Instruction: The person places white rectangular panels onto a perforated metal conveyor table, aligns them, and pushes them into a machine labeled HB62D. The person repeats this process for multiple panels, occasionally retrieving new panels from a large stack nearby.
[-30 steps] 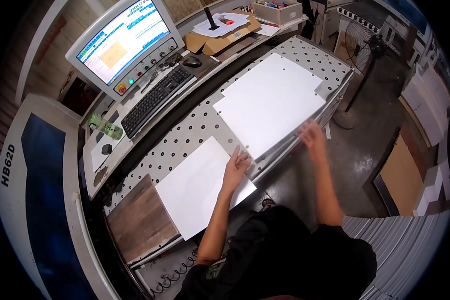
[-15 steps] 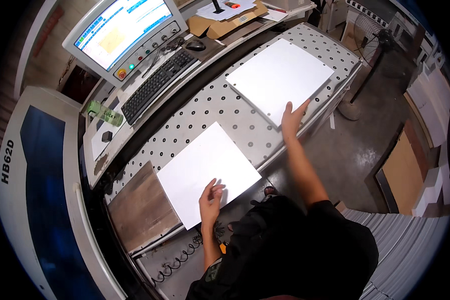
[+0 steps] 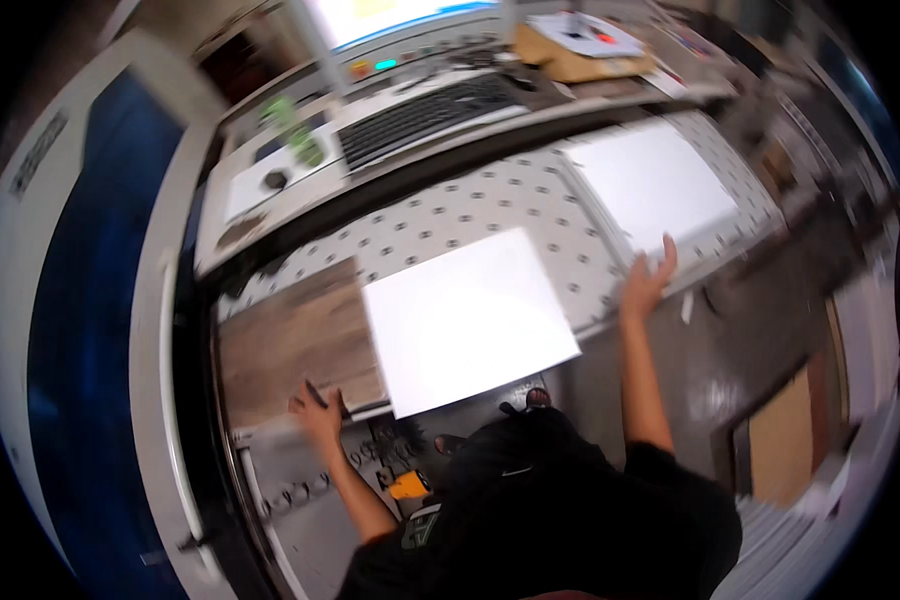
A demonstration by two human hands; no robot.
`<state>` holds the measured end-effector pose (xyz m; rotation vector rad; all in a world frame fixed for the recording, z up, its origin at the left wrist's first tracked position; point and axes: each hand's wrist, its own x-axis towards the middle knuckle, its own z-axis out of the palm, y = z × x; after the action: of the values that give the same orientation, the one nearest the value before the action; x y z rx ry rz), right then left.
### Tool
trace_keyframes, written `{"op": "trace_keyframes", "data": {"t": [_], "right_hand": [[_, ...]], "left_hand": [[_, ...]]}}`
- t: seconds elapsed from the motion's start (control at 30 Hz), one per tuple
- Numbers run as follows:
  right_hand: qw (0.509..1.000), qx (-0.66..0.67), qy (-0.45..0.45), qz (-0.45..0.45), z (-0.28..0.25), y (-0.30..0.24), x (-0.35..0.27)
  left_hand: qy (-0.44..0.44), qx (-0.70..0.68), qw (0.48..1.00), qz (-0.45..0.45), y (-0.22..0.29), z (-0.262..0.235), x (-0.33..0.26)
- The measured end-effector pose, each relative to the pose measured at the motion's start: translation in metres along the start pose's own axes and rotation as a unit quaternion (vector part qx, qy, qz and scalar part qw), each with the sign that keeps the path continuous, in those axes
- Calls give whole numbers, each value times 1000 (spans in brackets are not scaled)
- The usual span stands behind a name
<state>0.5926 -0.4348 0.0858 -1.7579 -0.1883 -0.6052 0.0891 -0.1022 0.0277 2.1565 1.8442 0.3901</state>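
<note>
My left hand [image 3: 320, 415] is at the front edge of a brown wood-grain board [image 3: 290, 335], blurred by motion, its fingers apart. Dark patches around those fingers may be shadow. Beside the board lies a white panel [image 3: 470, 320], its near corner jutting past the table edge. My right hand [image 3: 647, 285] is open, fingers spread, near the front corner of a second white panel [image 3: 660, 185] at the right; whether it touches is unclear. All three lie on a pale table [image 3: 440, 215] dotted with dark round spots.
Behind the table are a keyboard [image 3: 425, 115], a lit screen [image 3: 400, 20], a green bottle [image 3: 295, 135] and a carton with papers [image 3: 585, 55]. A machine with a dark blue window [image 3: 95, 300] stands left. Boards [image 3: 785, 440] lean at the right. A yellow object [image 3: 408, 486] hangs below.
My left hand has moved left, from over the nearer white panel to the wood-grain board's front edge. My right hand remains by the farther panel's corner. The view has turned left.
</note>
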Motion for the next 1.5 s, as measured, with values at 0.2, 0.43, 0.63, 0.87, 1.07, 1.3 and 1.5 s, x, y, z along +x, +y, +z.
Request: {"op": "trace_keyframes", "data": {"t": [0.2,0.43,0.63,0.87,1.07,1.3,1.5], "right_hand": [[930,-172,-309,-100,20,-9,-101],[865,-337,-352,-121,45,-31,-152],[871,-341,-305,-181,58,-28,-155],[866,-373,-267,-196,70,-22,-163],[859,-395,-258,-198,80,-25,-176],[859,-391,-264,-198,91,-41,-184],[861,-378,-285,-188,111,-58,-192]], "left_hand": [[-49,1,999,-5,-27,1,40],[0,25,999,-36,-59,-8,115],[14,3,999,-37,-94,-20,189],[11,10,1000,-17,-141,-31,249],[-33,35,998,-37,-141,-47,264],[32,16,999,-19,-135,-44,256],[248,-76,964,63,-156,-19,246]]}}
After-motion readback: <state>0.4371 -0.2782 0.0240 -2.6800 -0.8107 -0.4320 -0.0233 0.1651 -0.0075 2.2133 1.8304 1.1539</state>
